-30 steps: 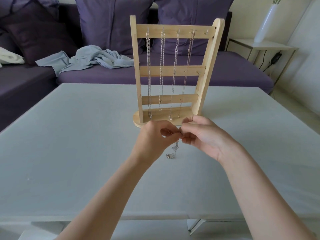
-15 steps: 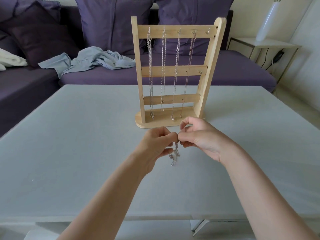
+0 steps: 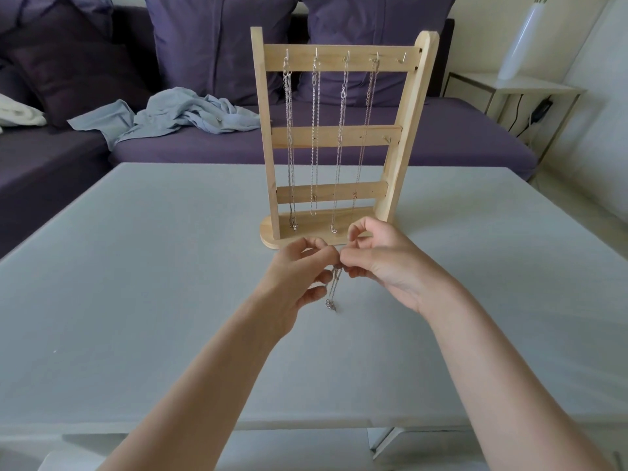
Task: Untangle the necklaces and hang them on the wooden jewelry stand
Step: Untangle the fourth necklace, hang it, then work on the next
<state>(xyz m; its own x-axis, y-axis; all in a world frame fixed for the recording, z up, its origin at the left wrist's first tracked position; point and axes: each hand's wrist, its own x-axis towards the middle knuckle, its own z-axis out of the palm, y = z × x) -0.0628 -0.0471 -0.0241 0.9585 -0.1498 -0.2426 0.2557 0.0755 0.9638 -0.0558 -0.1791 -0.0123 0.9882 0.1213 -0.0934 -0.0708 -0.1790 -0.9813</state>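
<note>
Last chain (image 3: pixel 334 289) is off the surface (image 3: pixel 136 266), pinched between both hands at roughly 6 o'clock from the stand (image 3: pixel 334 137), just in front of its base. Left hand (image 3: pixel 299 277) and right hand (image 3: pixel 380 263) meet thumb-to-forefinger at the top of the chain, fingers closed tight on it; the rest dangles down with a small bunched bit, clasp or pendant, at the bottom end, can't tell which. Whether a knot remains up in the pinch is hidden. Stand status: four chains already hung on the top bar, each on its own hook, running straight down past the middle and lower bars. One hook (image 3: pixel 403 57) at the 3 o'clock end of the top bar looks free. No other loose chains visible on the surface. Judgement: about four of five done; left is to finish clearing or opening this chain, then lift it to the free hook.
</note>
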